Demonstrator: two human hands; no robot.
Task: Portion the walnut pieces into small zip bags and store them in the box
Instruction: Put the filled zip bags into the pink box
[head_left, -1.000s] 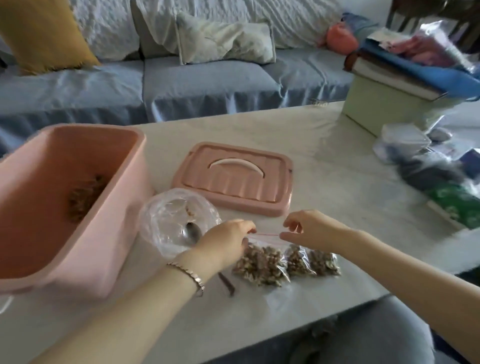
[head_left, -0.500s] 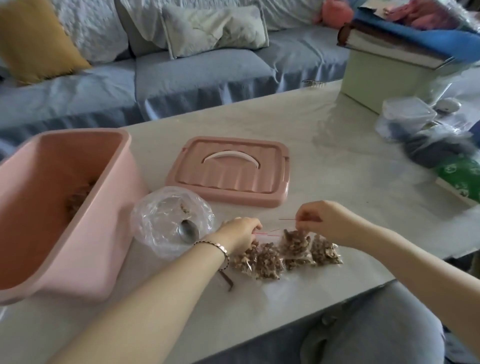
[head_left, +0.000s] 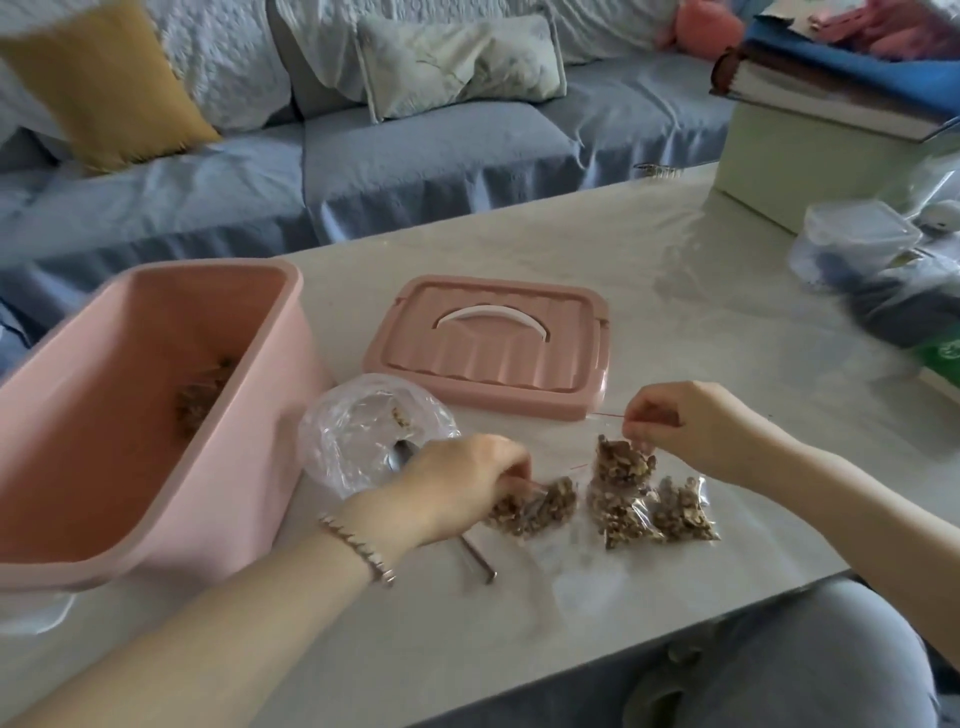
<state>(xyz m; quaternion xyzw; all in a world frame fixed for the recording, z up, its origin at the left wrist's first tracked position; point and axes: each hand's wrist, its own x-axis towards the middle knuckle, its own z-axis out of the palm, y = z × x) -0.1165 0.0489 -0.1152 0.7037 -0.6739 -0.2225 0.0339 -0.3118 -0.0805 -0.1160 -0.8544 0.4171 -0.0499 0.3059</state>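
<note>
Pale worktop (head_left: 675, 312). At 4 o'clock, right hand (head_left: 691, 431) pinching small clear walnut-filled zip bag (head_left: 621, 465) by its seal; left hand (head_left: 462, 483) gripping second bag (head_left: 540, 509), presumably for pink plastic box (head_left: 234, 509) at 9 o'clock.

Hands no longer together on one seal, right hand (head_left: 691, 431) now lifts a walnut bag (head_left: 621, 462) by its top, left hand (head_left: 462, 483) grips a second bag (head_left: 540, 509), drawn leftward.

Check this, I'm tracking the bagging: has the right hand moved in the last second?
Yes. The right hand has drawn away from the left hand, toward the near corner of the pink lid, pinching a walnut bag.
</note>
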